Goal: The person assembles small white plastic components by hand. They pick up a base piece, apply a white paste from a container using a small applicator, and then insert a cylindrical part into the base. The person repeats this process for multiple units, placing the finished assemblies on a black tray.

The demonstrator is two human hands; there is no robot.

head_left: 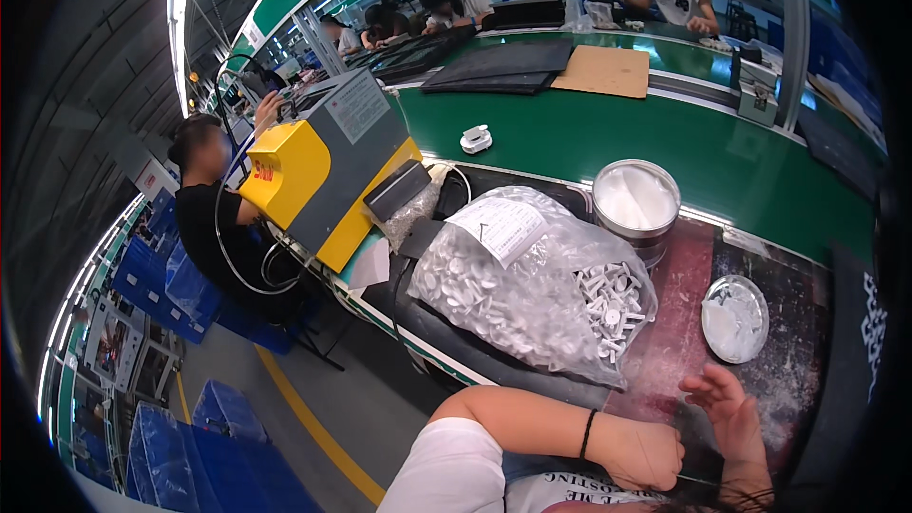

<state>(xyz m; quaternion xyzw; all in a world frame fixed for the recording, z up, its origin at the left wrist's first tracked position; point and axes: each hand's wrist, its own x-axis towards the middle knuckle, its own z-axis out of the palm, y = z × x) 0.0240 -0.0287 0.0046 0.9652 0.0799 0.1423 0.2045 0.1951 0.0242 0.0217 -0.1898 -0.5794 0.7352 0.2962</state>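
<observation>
bag of white parts (532, 285): 1 | metal tin (636, 204): 1 | tin lid (734, 318): 1 | yellow-grey machine (328, 176): 1

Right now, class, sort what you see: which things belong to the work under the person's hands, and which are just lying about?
In hand:
- left hand, fist closed
- right hand, fingers open
- clear bag of small white plastic parts
- open round tin of white powder
- tin lid

Lying about:
- yellow and grey machine
- small white part on the green belt
- brown cardboard sheet
- dark mats
</observation>
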